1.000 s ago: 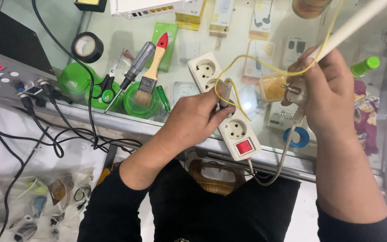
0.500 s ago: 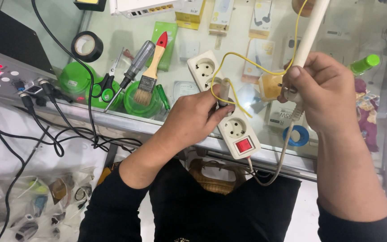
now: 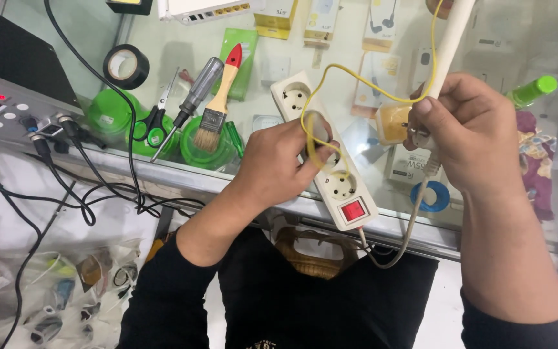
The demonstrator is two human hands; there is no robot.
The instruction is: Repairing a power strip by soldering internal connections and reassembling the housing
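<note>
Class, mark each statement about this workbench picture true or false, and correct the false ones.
1. The left hand rests on the white power strip. True.
2. The power strip's switch is green. False: it is red.
3. A yellow wire loops from the left hand towards the right hand. True.
4. The roll of black tape lies between the two hands. False: it lies far off to the left, on the glass counter.
5. The paintbrush has a red-tipped wooden handle. True.
6. The right hand is empty. False: its grip holds a white tube.
</note>
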